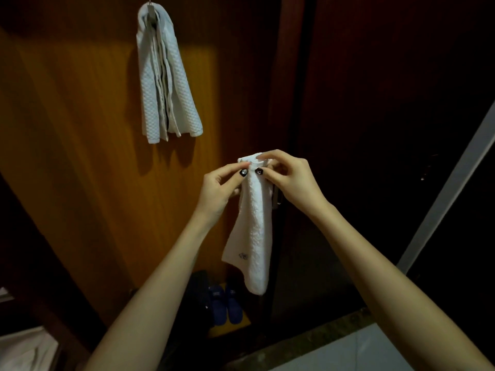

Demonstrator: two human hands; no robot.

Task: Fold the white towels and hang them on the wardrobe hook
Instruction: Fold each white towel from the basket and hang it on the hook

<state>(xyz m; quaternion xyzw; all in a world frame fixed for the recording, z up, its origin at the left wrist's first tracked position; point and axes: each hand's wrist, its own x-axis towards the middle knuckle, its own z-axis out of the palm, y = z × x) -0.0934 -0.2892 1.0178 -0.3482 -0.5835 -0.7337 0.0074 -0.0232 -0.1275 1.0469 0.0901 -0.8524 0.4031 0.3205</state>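
wardrobe door [80, 145]: orange-brown wood grain, lit in a patch at centre, dim toward the edges. hook [150, 2]: small, metal, at the top of the door. hanging towels [166, 76]: white, waffle-textured, folded in several layers, draped over the hook and lying flat against the door. dark panel [388, 103]: deep red-brown wood, right of the lit door, mostly in shadow. held towel [254, 226]: white, folded into a narrow strip, hanging free in front of the door's right edge, a small embroidered mark near its lower left corner. left hand [222, 188]: grip pinched on the towel's top edge from the left, dark painted thumbnail showing. right hand [292, 175]: grip pinched on the same top edge from the right, thumbs nearly touching. slippers [226, 303]: dark blue pair, on the floor at the foot of the wardrobe. floor [348, 354]: pale tile at lower right with a dark stone threshold strip. pale frame [450, 183]: slanted grey-white edge at far right.
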